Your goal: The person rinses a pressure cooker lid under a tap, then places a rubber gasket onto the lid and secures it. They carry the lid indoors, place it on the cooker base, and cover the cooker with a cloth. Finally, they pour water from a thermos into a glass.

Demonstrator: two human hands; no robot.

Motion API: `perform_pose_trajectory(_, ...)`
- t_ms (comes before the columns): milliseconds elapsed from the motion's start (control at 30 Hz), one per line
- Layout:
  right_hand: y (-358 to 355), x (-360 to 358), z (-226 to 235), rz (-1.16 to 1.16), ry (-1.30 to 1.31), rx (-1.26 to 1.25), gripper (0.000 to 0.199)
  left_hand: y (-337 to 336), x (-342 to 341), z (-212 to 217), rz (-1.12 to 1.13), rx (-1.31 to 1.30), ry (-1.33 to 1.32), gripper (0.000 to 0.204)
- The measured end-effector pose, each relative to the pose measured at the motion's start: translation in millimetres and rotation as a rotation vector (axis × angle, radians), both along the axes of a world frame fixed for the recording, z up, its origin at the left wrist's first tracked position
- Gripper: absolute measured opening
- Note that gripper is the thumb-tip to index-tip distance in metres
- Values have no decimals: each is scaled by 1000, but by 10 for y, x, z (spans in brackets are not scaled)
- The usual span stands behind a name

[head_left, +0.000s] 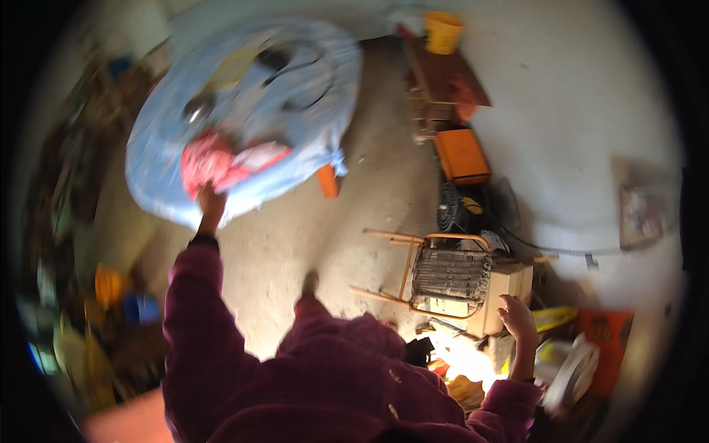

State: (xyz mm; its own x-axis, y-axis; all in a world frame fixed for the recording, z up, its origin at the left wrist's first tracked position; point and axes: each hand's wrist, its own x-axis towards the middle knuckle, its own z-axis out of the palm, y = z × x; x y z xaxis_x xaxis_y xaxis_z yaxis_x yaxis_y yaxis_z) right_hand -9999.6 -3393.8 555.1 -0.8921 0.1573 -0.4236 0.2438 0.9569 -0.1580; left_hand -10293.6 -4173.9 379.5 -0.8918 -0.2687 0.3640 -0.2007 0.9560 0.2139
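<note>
The left hand (210,201) is stretched out at full arm's length and meets the near edge of a large pale blue sheet (244,111) spread on the concrete floor (295,236). Its fingers look closed on the cloth at the rim, just below a crumpled red and pink bundle (214,164), though motion blur makes the grip hard to confirm. A dark shiny item and some yellowish cloth also lie on the sheet, too smeared to name.

The right hand (518,317) hangs free beside a cream box-like appliance (495,295) with a wire coil grid (452,273) on its back, fingers loosely spread and holding nothing, close to its upper corner.

To handle the sheet well, a firm gather of the hem with the whole hand would serve better than a fingertip pinch, since the load on it sits near that edge and could roll off.

Open floor lies between the sheet and the appliance, the widest free path. An orange box (461,155) and a dark wooden bench (443,81) with a yellow bucket (443,31) bound the far right; clutter crowds the left rim.
</note>
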Motion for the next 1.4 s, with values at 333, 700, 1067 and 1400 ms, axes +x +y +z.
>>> perform_pose_trajectory(333, -2024, -499, -351, 43, -215, -136, 35, -628, -1272, -394, 337, 29, -324, 55)
perform_pose_trajectory(700, -3409, -1109, 205, -77, 315, -520, 56, 831, -218, 290, -715, 1747, -490, 28)
perform_pose_trajectory(1067, -3539, 431, 227, -903, 841, -1246, 35, 2225, 1489, 2295, -1093, 2348, -1212, 51)
perform_pose_trajectory(1400, -3195, 2528, 1234, -939, 1368, -979, 21, 2639, 2268, 2303, -1645, 1133, -1413, 36)
